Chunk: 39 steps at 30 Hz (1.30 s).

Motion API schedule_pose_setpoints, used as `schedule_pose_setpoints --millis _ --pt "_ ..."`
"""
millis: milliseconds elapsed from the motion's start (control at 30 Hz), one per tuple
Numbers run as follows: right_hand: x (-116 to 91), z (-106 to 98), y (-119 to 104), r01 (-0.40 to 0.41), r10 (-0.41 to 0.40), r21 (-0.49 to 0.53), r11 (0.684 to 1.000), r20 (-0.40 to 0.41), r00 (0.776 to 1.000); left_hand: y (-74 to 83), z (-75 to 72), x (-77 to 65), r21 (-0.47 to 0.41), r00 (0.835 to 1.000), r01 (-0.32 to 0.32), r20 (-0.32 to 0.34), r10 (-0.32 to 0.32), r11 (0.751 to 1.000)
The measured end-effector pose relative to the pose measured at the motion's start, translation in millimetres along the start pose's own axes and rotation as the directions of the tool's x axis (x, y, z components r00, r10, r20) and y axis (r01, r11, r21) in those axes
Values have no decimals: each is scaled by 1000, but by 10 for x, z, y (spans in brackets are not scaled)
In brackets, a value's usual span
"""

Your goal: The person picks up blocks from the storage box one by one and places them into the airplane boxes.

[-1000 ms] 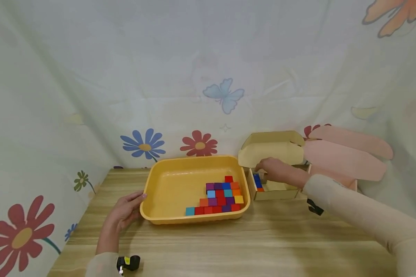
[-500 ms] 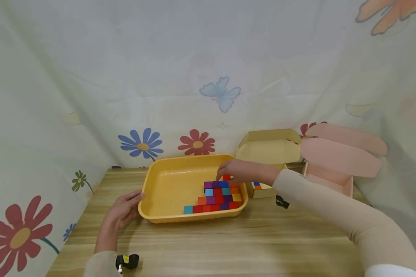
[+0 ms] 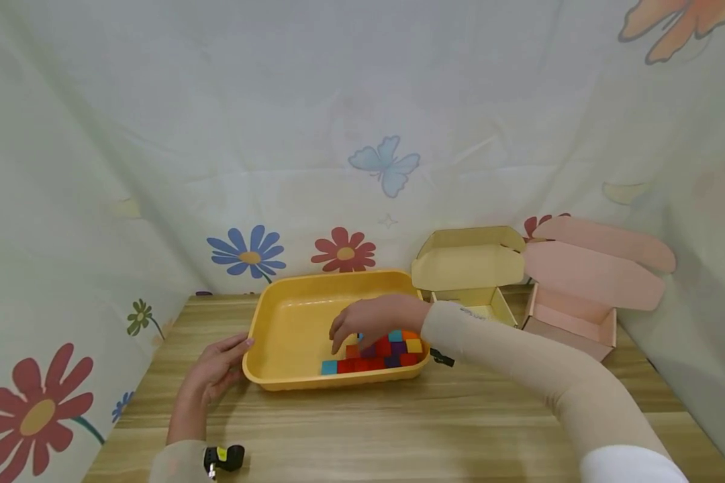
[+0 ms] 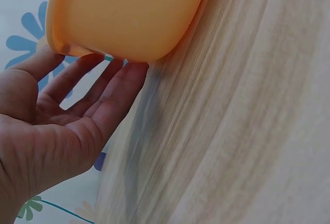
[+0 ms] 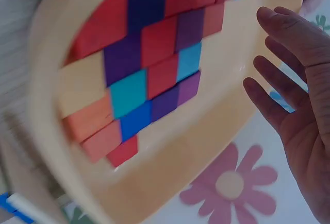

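Note:
A yellow tray (image 3: 302, 318) lies on the wooden table, with rows of coloured cubes (image 5: 162, 46) packed in its right part. At the tray's left end, my left hand (image 3: 217, 365) holds the wall, thumb on the rim and fingertips (image 4: 136, 67) against the outside. My right hand (image 3: 371, 318) hovers over the tray, fingers spread and loosely bent, with nothing between them in the right wrist view. From the head view it hides the back rows of cubes. A turquoise cube (image 3: 329, 367) ends the front row on the left.
Right of the tray stands an open yellow cardboard box (image 3: 468, 268), partly behind my right forearm. Beside it is an open pink box (image 3: 574, 329). A flower-print cloth (image 3: 278, 168) hangs behind the table (image 3: 338, 436).
My right hand has moved left from inside the yellow box, across the tray's right side, to above the cubes. The left hand stays at the tray's left end.

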State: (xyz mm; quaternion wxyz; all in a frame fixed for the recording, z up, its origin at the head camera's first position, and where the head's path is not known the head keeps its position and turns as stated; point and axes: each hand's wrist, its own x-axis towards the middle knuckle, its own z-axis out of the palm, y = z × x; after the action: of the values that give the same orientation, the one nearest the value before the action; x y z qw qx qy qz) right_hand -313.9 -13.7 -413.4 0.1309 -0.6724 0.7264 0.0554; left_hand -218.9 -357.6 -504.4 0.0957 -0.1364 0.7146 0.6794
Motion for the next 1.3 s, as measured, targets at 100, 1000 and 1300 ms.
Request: schedule_pose_setpoints --millis 100,1000,1300 --pt "156 -23 -65 36 -35 -24 999 36 999 13 4 -5 3 1000 -2 -2 2 1000" --pt "719 79 -288 -94 77 61 994 235 969 -22 -15 -5 -28 1000 -10 18 10 1000" --pt "694 26 -225 -66 62 17 998 166 984 -27 -13 12 -39 1000 -9 20 10 999"
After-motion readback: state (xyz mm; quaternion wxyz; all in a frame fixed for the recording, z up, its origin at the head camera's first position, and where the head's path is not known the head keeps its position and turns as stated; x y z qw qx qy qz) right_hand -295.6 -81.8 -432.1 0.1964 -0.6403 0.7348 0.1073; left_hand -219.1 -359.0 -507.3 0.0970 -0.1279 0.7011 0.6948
